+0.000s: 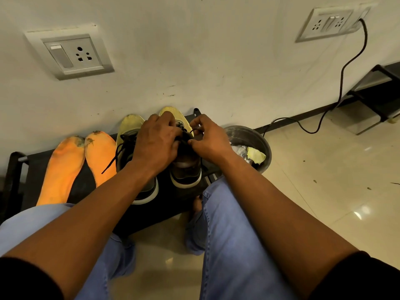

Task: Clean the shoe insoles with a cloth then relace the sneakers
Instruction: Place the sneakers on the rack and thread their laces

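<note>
On a black rack (32, 182) by the wall, both hands, left hand (157, 144) and right hand (208, 138), pinch the black lace (186, 140) of a yellow-toed sneaker (186, 167); two stained orange insoles (65, 167) lie left of it.

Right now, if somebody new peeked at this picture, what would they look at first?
Probably the two bright orange insoles lying side by side on the dark rack, at the left. Next, the two hands in the middle: the left hand and right hand are pinching a black lace over the right-hand sneaker of a yellow-toed pair. Just right of them sits a round metal bin with crumpled scraps inside.
</note>
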Demonstrator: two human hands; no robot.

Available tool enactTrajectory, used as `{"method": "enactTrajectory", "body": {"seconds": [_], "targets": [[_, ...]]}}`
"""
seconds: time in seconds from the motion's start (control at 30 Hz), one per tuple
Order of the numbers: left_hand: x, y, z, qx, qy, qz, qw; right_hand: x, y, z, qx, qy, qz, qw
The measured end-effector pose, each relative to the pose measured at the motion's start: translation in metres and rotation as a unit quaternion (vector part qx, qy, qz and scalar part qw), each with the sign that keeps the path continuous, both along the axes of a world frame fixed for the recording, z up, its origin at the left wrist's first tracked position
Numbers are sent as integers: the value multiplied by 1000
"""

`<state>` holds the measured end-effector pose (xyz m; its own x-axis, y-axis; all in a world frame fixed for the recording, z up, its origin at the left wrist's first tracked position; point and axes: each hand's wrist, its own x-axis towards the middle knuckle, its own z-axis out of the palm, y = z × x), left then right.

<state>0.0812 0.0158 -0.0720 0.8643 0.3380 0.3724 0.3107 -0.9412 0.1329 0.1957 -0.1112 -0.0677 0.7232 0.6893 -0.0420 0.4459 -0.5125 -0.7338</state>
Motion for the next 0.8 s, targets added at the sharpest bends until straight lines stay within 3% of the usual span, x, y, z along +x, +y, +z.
{"method": "enactTrajectory", "body": {"seconds": [0.2,0.33,0.57,0.8], "targets": [[-3,0,-2,-55,-40,-12,998,-13,11,1,-36,-189,82,978],[-4,0,-2,-76,-59,-15,995,-12,10,2,-87,-285,83,951],[-5,-5,0,-115,-81,3,990,-16,19,-2,-102,-333,70,935],[-8,-2,6,-153,-97,0,983,-18,33,-8,-52,-370,56,926]]}}
